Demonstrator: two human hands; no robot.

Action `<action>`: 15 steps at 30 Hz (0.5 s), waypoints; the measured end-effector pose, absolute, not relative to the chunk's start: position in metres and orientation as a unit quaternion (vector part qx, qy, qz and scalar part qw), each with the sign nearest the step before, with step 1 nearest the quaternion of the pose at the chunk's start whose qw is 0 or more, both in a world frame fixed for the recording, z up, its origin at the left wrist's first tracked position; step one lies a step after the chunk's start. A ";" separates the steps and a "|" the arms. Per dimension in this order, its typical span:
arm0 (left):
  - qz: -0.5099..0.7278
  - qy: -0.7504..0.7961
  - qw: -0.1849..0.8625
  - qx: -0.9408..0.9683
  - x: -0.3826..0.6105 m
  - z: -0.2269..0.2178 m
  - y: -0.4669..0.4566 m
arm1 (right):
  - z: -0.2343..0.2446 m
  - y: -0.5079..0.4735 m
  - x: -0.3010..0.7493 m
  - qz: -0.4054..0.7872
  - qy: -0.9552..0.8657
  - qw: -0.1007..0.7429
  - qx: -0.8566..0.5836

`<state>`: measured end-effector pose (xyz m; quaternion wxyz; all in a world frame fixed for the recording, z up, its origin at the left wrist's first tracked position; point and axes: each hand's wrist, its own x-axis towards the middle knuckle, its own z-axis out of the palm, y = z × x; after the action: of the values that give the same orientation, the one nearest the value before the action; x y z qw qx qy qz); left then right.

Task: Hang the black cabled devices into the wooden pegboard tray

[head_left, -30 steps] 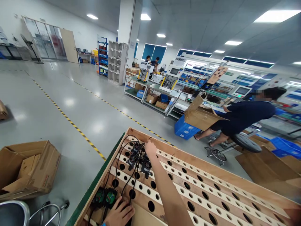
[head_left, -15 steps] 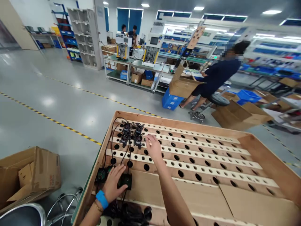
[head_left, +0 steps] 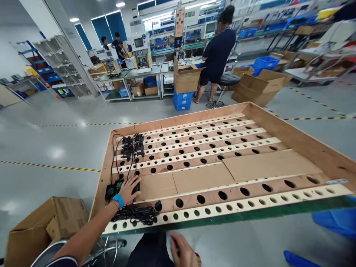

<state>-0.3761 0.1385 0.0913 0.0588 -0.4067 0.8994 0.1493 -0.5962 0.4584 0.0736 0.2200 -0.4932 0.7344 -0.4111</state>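
Observation:
My left hand (head_left: 129, 190) lies with fingers spread over small black housings with green circuit boards (head_left: 111, 191) at the left side of a wooden tray. Black cables (head_left: 113, 159) run from these up to several small black fan-like units (head_left: 127, 148) standing on the drilled strips at the back left. Just below my left wrist sits a bundle of black cable (head_left: 139, 213). My right hand (head_left: 184, 252) is outside the tray, below its front edge and near my leg. Its fingers are loosely bent with a gap to the thumb, and I see nothing in them.
The wooden tray (head_left: 299, 133) has rows of holed strips and flat cardboard pieces (head_left: 267, 165). A cardboard box (head_left: 62, 213) and a stool (head_left: 51, 254) are at the lower left. Blue bins (head_left: 338, 222) stand at the lower right. A person (head_left: 219, 48) stands at a bench beyond.
My right hand has left the fan-like units and come back below the tray's front edge. My left hand stays on the black housings. The view has turned to the right.

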 end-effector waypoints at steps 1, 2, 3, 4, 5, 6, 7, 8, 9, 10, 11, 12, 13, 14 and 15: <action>0.152 0.898 0.064 -0.408 -0.376 0.095 0.137 | 0.084 0.439 -0.590 -0.397 0.690 0.225 -0.561; 0.152 0.897 0.066 -0.410 -0.377 0.098 0.137 | 0.094 0.417 -0.586 -0.378 0.673 0.215 -0.598; 0.148 0.897 0.064 -0.412 -0.377 0.100 0.137 | 0.104 0.395 -0.583 -0.355 0.664 0.207 -0.625; 0.143 0.896 0.061 -0.415 -0.378 0.101 0.137 | 0.112 0.373 -0.580 -0.327 0.651 0.214 -0.651; 0.137 0.896 0.056 -0.419 -0.378 0.101 0.138 | 0.118 0.353 -0.578 -0.296 0.632 0.226 -0.680; 0.130 0.895 0.051 -0.424 -0.378 0.100 0.138 | 0.122 0.336 -0.576 -0.259 0.608 0.238 -0.712; 0.124 0.894 0.046 -0.428 -0.378 0.098 0.139 | 0.124 0.322 -0.574 -0.219 0.587 0.245 -0.739; 0.120 0.895 0.043 -0.428 -0.377 0.095 0.139 | 0.124 0.312 -0.572 -0.183 0.573 0.243 -0.761; 0.118 0.896 0.041 -0.426 -0.377 0.092 0.139 | 0.123 0.304 -0.571 -0.156 0.569 0.230 -0.774; 0.118 0.897 0.038 -0.423 -0.377 0.088 0.139 | 0.120 0.299 -0.571 -0.145 0.573 0.207 -0.780; 0.119 0.899 0.036 -0.420 -0.377 0.085 0.139 | 0.117 0.297 -0.572 -0.148 0.579 0.177 -0.782; 0.120 0.900 0.034 -0.419 -0.378 0.083 0.138 | 0.114 0.295 -0.575 -0.160 0.581 0.145 -0.785; 0.119 0.899 0.032 -0.419 -0.379 0.082 0.138 | 0.111 0.294 -0.579 -0.172 0.580 0.118 -0.787; 0.119 0.898 0.029 -0.423 -0.381 0.082 0.138 | 0.108 0.293 -0.583 -0.178 0.580 0.102 -0.788; 0.120 0.896 0.028 -0.427 -0.381 0.084 0.139 | 0.106 0.293 -0.589 -0.175 0.582 0.104 -0.787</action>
<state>-0.3814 0.1389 0.0836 0.0279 -0.4268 0.8960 0.1196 -0.5887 0.2928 0.1064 0.1039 -0.7871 0.5825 -0.1745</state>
